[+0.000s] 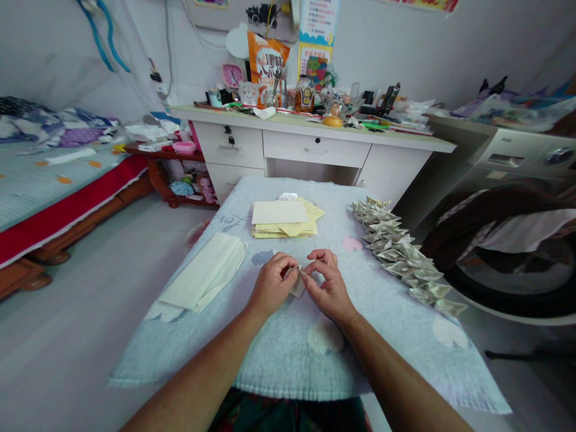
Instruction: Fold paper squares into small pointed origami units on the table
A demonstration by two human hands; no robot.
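Near the middle of the cloth-covered table (279,342), a small pale folded paper piece (297,289) sits between both hands. My left hand (273,284) pinches its upper left side between thumb and fingers. On its right, my right hand (330,285) has thumb and forefinger closed on the same piece, the other fingers curled above. Beyond the hands lies a stack of yellowish paper (279,214), with loose sheets jutting out to its right. Rows of several folded pointed paper pieces (400,249) run along the table's right side.
A folded pale cloth or large sheet (204,273) lies at the table's left. Behind stands a white desk (315,150) crowded with jars, an orange bag and small items. A bed (67,174) is at the left, a washing machine (517,156) at the right.
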